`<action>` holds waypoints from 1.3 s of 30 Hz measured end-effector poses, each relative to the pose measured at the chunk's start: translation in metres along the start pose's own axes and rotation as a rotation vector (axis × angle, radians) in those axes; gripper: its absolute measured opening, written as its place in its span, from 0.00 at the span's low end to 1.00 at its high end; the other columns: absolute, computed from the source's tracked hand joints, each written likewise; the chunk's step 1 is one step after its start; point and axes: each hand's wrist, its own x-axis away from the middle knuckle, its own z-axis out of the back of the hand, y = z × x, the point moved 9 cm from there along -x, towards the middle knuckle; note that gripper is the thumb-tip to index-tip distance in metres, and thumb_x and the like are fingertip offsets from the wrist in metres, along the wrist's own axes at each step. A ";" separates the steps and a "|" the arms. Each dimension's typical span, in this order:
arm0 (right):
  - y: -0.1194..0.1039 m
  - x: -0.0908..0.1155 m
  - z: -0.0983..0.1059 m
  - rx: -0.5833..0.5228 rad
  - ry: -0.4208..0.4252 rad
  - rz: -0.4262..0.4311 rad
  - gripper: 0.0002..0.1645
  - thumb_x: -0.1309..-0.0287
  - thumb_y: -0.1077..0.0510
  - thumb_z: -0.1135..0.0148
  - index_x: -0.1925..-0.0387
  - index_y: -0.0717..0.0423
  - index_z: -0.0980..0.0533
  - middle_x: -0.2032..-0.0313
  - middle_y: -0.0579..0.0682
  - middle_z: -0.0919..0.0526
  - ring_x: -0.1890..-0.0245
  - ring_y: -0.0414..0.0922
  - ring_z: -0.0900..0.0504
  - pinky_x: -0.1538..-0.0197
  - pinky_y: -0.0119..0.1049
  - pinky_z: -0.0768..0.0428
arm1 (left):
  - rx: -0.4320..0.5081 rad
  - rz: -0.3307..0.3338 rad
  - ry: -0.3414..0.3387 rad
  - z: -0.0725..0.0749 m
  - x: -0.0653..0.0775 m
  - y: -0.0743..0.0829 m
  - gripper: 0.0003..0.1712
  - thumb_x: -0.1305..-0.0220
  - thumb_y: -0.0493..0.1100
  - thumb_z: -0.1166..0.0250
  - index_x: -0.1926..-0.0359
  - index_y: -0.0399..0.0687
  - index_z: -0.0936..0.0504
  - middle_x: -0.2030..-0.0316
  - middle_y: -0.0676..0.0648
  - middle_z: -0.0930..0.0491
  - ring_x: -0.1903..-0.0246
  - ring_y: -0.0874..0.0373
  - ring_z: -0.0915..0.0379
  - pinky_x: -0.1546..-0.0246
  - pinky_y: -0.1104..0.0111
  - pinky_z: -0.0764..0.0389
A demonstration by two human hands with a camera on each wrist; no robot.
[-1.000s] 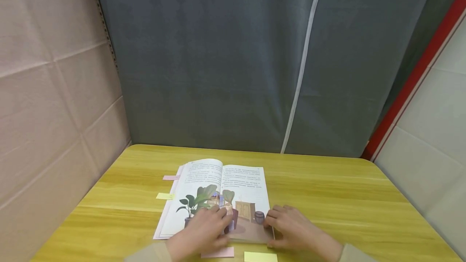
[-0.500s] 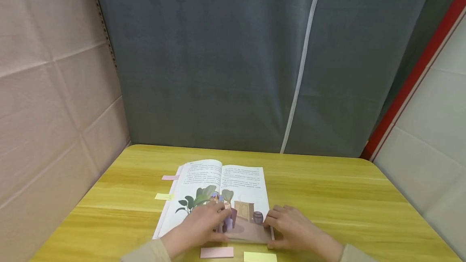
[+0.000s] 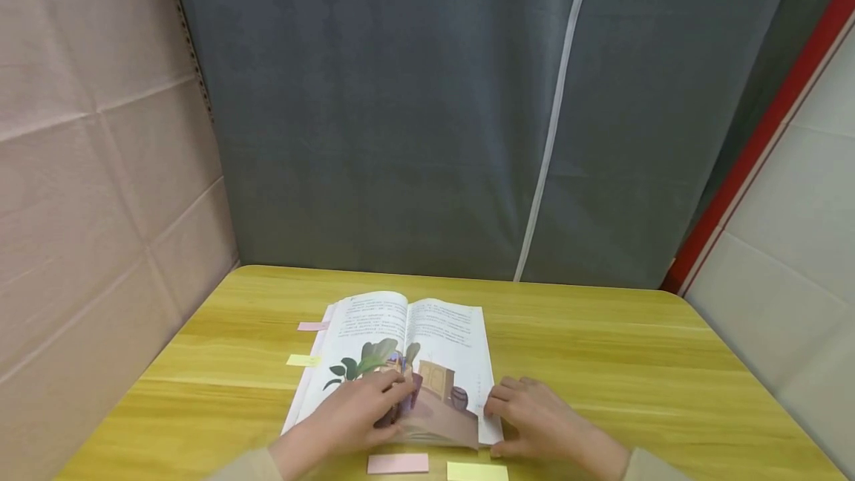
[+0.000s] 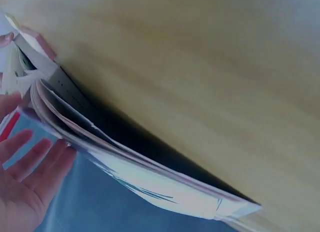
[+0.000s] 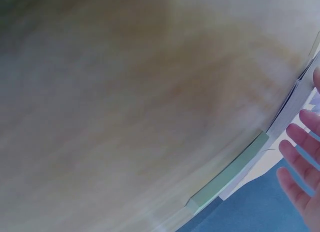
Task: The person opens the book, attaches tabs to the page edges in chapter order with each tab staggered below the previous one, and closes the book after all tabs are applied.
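Note:
An illustrated book lies spread on the table, text above a picture of a plant and a cabinet. My left hand rests over its lower middle near the spine; in the left wrist view, its long fingers look fairly straight against the page edges. The upper right-hand page bows up, its right edge drawn inward, and a strip of the page beneath shows. At the lower right corner my right hand touches the book's edge. Its spread fingers show in the right wrist view.
A pink sticky-note pad and a yellow one lie in front of the book. Pink and yellow tabs stick out from its left side. Behind the wooden table hangs a grey curtain.
My left hand has slid left and slightly toward me. The right-hand page, flat before, now bows up with its edge shifted left. My right hand stays in place.

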 end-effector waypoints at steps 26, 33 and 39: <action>0.001 0.000 -0.005 0.002 -0.025 -0.016 0.22 0.57 0.34 0.42 0.70 0.46 0.26 0.68 0.36 0.28 0.70 0.35 0.34 0.68 0.32 0.31 | -0.248 0.048 -0.184 -0.020 -0.007 0.013 0.29 0.50 0.63 0.43 0.51 0.51 0.26 0.62 0.53 0.27 0.64 0.59 0.31 0.77 0.71 0.30; 0.000 0.000 -0.004 -0.004 -0.022 -0.017 0.22 0.58 0.34 0.41 0.70 0.46 0.26 0.68 0.36 0.28 0.70 0.35 0.34 0.68 0.31 0.32 | -0.205 0.082 -0.187 -0.020 -0.010 0.008 0.31 0.54 0.64 0.40 0.51 0.54 0.27 0.62 0.54 0.29 0.68 0.60 0.33 0.84 0.73 0.37; 0.000 0.000 -0.002 -0.002 -0.007 -0.011 0.22 0.57 0.34 0.41 0.70 0.46 0.26 0.68 0.36 0.28 0.70 0.36 0.34 0.68 0.32 0.32 | -0.151 0.075 -0.164 -0.016 -0.009 0.007 0.30 0.53 0.59 0.38 0.49 0.53 0.28 0.58 0.53 0.29 0.66 0.59 0.32 0.84 0.73 0.35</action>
